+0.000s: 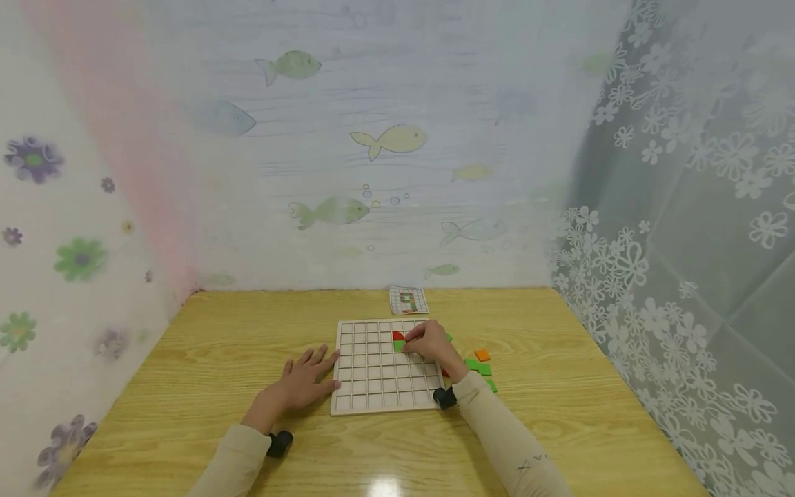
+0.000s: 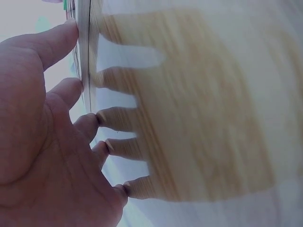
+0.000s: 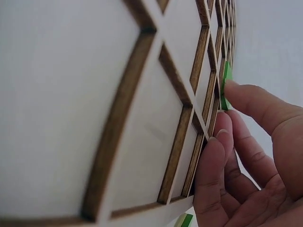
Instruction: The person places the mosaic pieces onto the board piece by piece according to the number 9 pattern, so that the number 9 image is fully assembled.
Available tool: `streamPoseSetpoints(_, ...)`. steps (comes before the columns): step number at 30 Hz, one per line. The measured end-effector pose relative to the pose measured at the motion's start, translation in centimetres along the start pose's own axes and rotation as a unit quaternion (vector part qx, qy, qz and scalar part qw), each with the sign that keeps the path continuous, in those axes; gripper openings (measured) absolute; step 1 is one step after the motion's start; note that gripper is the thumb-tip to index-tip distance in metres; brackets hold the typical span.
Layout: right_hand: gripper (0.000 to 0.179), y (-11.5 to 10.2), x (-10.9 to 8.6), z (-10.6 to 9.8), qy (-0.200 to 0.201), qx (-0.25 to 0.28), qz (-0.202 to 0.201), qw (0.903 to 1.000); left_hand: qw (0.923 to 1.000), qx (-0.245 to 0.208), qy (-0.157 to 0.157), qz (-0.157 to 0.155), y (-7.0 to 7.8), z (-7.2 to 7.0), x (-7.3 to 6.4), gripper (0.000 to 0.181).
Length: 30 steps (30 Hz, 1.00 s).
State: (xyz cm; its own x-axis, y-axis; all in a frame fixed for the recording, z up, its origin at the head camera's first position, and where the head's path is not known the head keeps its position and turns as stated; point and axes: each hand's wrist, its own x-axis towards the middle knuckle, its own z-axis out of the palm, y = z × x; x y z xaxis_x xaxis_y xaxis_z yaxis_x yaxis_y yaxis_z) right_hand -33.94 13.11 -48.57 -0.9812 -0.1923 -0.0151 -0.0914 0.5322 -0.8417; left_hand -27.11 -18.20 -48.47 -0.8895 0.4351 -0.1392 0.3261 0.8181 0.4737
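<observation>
A white square grid board (image 1: 360, 403) lies on the table, a red tile (image 1: 397, 335) with a curved edge in one upper cell and a green tile (image 1: 399, 346) just below it. My right hand (image 1: 433, 347) reaches over the board's upper right, fingertips beside these two tiles. In the right wrist view, thumb and fingers pinch a green tile (image 3: 227, 84) at the grid; whether it is the one seen from the head is unclear. My left hand (image 1: 304, 382) lies spread on the table, its fingertips touching the board's left edge (image 2: 86, 52).
Behind the board lies a small pattern card (image 1: 408, 301) with a coloured figure on a grid. Loose green tiles (image 1: 478, 367) and an orange tile (image 1: 482, 355) lie right of the board, some partly hidden by my right wrist. A patterned wall (image 1: 373, 172) stands behind the table.
</observation>
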Motion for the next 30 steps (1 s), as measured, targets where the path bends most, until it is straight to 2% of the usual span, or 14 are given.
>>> streamPoseSetpoints(18, 0.015, -0.4, 0.5, 0.0, 0.011, -0.007, 0.018, 0.9998, 1.0, 0.006, 0.0, 0.004, -0.6, -0.2, 0.9, 0.07)
streamPoseSetpoints(30, 0.022, 0.0, 1.1, -0.1, -0.017, 0.018, 0.014, 0.9996, 1.0, 0.007, -0.003, 0.004, -1.2, -0.4, 1.5, 0.069)
